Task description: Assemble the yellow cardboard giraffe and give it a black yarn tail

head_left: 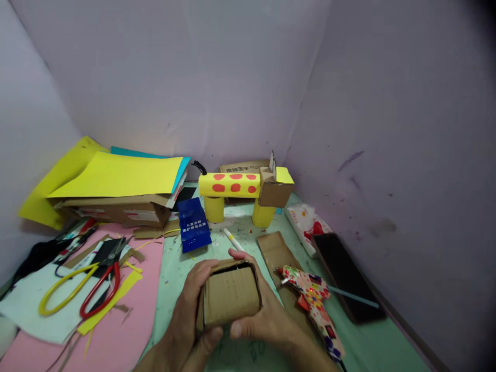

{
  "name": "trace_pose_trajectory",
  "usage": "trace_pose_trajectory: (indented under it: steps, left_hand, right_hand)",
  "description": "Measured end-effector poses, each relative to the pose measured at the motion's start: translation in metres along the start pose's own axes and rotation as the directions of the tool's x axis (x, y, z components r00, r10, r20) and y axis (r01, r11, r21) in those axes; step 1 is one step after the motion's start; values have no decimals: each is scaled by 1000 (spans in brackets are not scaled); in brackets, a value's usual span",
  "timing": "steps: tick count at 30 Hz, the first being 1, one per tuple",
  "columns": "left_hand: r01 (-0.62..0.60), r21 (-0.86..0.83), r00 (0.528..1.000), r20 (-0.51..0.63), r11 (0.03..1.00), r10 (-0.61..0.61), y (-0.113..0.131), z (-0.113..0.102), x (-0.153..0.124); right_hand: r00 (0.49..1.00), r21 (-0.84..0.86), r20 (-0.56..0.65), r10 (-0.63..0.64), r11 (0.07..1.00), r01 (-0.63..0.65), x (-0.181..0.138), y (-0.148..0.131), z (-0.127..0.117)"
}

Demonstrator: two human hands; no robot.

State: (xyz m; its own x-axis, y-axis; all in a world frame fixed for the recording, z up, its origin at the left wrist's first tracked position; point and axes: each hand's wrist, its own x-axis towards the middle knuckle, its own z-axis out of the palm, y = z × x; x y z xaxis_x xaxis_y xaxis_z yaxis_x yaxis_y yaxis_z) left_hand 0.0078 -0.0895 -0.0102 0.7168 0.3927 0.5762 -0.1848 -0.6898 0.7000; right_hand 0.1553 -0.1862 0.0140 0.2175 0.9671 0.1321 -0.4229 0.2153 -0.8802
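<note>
Near the front of the green table, a small brown cardboard box is held between both hands. My left hand wraps its left side, with the thumb at the lower front edge. My right hand grips the right side, its thumb near the lower right corner. A dark gap shows along the box's top edge. Beyond it stands a paper animal figure, with a yellow red-spotted body, yellow tube legs, a black tail and a cardboard head. A white marker lies between the box and the figure.
Right of my hands, a flowered glue gun with a glue stick lies on cardboard strips, beside a phone and a tissue pack. Scissors and scraps cover pink paper at left. A blue box lies behind.
</note>
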Motion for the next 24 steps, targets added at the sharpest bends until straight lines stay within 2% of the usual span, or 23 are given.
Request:
trace_pose_trajectory:
  steps: [4, 9, 12, 16, 20, 24]
  left_hand:
    - [50, 18, 999, 1, 999, -50, -3, 0, 0]
    - [-101, 105, 993, -44, 989, 106, -6, 2, 7]
    - [-135, 138, 987, -67, 981, 145, -6, 4, 8]
    - [-72, 116, 994, -71, 991, 81, -4, 5, 4]
    - [0, 58, 998, -56, 998, 3, -1, 3, 2]
    - [10, 123, 999, -53, 992, -4, 0, 3, 6]
  right_hand:
    - [999, 22, -12, -35, 999, 36, 0, 4, 2]
    - [996, 4, -41, -85, 996, 85, 1, 4, 3]
    - [995, -6, -42, -95, 995, 95, 1, 6, 2]
    - [994, 23, -18, -111, 993, 112, 0, 9, 0]
    - [997, 49, 11, -78, 996, 78, -1, 10, -3]
    - [994, 33, -86, -72, 997, 75, 0, 11, -10]
